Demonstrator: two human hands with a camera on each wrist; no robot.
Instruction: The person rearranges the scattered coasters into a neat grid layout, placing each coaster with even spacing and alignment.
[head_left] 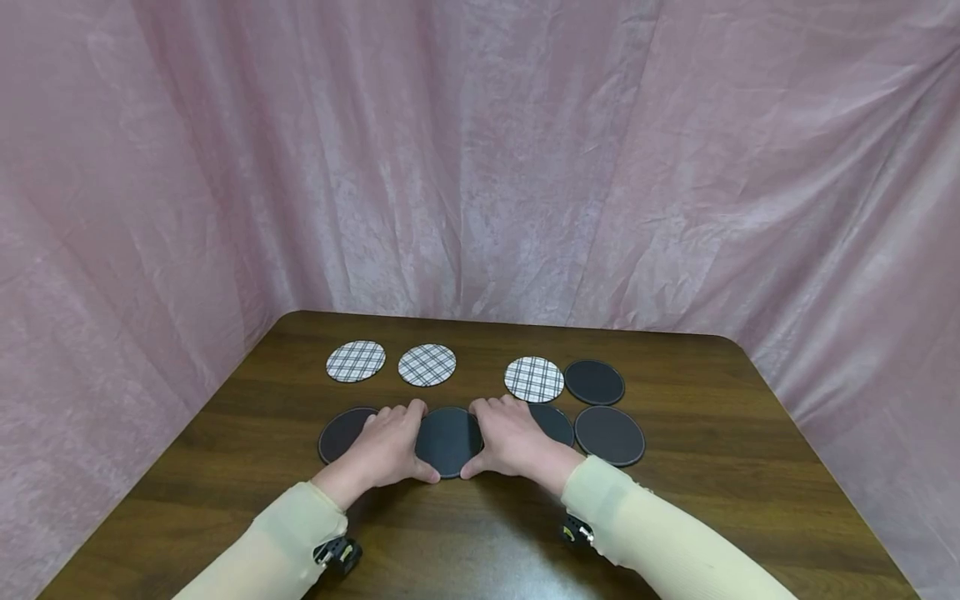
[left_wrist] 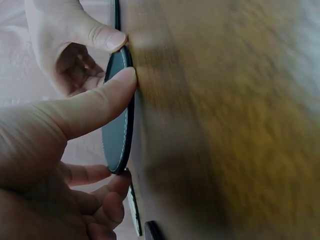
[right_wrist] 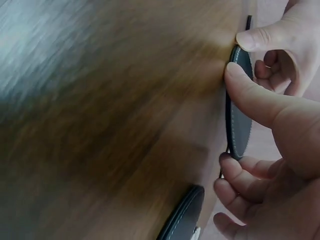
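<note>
I see the dark round coaster (head_left: 447, 440) lying flat near the front middle of the wooden table (head_left: 720, 500), held from both sides: my left hand (head_left: 390, 446) has its thumb on the near rim and its fingers curled over the far left edge, and my right hand (head_left: 512, 440) mirrors it on the other side, so both hands pinch the same disc by its rim. The left wrist view shows the coaster edge-on with pale stitching along the border, the left thumb against its rim and the right thumb touching just beyond; the table in that view is smeared with blur. The right wrist view gives the same pinch from the other side, also blurred across the wood. Whether the coaster is lifted off the table or only pressed on it, I cannot tell. To the left, a second dark coaster (head_left: 341, 433) is partly covered by the left hand, and to the right another dark coaster (head_left: 557, 422) is mostly hidden behind the right hand. Further right lie a brownish coaster (head_left: 609, 435) and a black coaster (head_left: 594, 382). Along the back sit three plaid coasters (head_left: 356, 361), (head_left: 427, 365), (head_left: 534, 379). A pink draped cloth (head_left: 480, 167) closes the scene behind.
</note>
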